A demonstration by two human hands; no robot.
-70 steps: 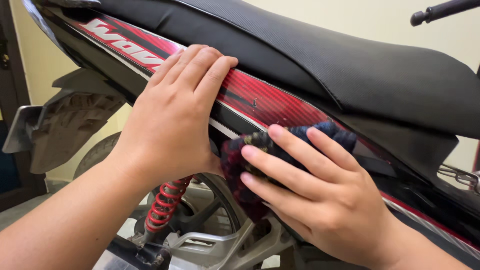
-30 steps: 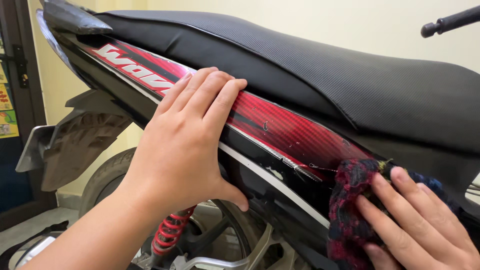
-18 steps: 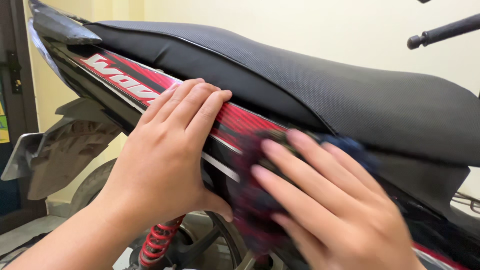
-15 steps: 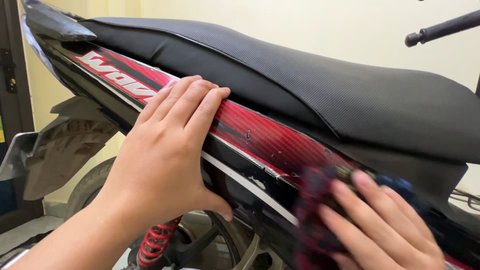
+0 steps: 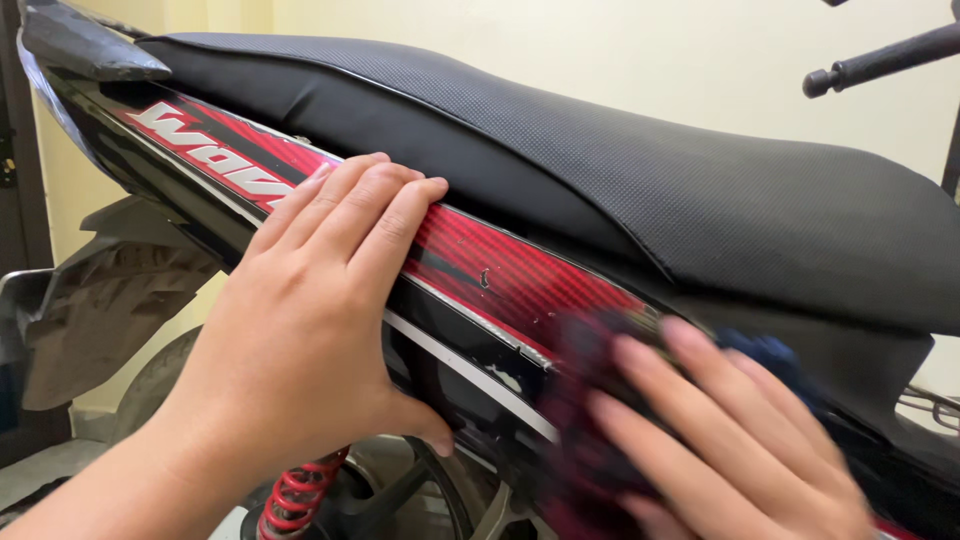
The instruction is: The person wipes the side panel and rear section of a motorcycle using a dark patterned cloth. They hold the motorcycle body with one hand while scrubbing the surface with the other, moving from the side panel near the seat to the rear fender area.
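Note:
A motorbike's red and black side panel runs under a black textured seat. My left hand lies flat on the panel, fingers together, thumb hooked under its lower edge. Lower right, my right hand presses a dark red and blue cloth against the panel; hand and cloth are blurred by motion.
A red coil shock spring and the rear wheel sit below the panel. The grey rear mudguard sticks out at left. A black handlebar grip shows at top right before a cream wall.
My right hand has rubbed the cloth back and forth along the panel, now sliding left again from the lower right. My left hand stays pressed in the same spot.

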